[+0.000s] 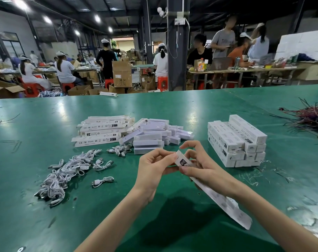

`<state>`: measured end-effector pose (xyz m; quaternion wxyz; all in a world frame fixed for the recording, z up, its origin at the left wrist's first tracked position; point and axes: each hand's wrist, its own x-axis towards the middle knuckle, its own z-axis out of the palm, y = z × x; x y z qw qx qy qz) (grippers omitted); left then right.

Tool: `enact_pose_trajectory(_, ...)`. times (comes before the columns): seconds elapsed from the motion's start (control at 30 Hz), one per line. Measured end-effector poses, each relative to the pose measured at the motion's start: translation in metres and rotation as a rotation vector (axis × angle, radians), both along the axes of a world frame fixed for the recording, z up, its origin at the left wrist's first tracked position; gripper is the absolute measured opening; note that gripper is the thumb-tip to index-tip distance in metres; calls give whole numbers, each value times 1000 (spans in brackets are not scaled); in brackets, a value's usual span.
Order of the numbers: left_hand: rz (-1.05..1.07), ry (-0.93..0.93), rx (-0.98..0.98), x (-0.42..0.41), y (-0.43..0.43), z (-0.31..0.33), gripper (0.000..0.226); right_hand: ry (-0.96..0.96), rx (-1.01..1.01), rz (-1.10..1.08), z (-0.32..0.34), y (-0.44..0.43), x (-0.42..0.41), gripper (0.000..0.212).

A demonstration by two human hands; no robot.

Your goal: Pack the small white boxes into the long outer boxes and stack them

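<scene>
A long white outer box (221, 200) slants from the centre toward the lower right, held above the green table (45, 124). My right hand (200, 166) grips it near its upper end. My left hand (154, 166) pinches the open end flap. Behind my hands lies a heap of small white boxes (154, 137). Flat outer boxes (102, 131) are piled to its left. A neat stack of packed long boxes (236, 140) stands at the right.
Several white coiled cables (69, 171) lie loose at the left. A tangle of dark red wires (311, 117) sits at the far right. Beyond the table's far edge, people work at benches among cardboard cartons (122, 73).
</scene>
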<state>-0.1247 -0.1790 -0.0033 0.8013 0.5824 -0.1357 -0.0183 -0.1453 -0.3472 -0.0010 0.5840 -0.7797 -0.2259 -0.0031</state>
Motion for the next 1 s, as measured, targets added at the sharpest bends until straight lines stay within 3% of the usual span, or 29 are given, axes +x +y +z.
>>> enact_pose_trajectory(0.17,-57,-45,51,4,4,1,28,30,22,28,-1,-3,2,44)
enact_pose_trajectory(0.3,-67,-183,164,6,8,-1,27,31,14,47,-2,-6,3,42)
enact_pose_trajectory(0.5,-73,-325,263,6,8,-9,4,56,9,42,-1,-5,3,38)
enact_pose_trajectory(0.63,-89,-321,341,8,2,-18,13,126,14,48,2,-5,3,41)
enact_pose_trajectory(0.7,-61,-398,505,8,-2,-24,40,188,9,2,1,-1,9,37)
enact_pose_trajectory(0.77,0,-648,725,7,-4,-31,68,310,200,-76,-2,2,17,39)
enact_pose_trajectory(0.87,43,-1000,901,8,-9,-35,62,519,547,-166,-4,0,25,34)
enact_pose_trajectory(1.0,45,-969,748,9,-13,-44,49,717,643,-221,-9,-7,29,22)
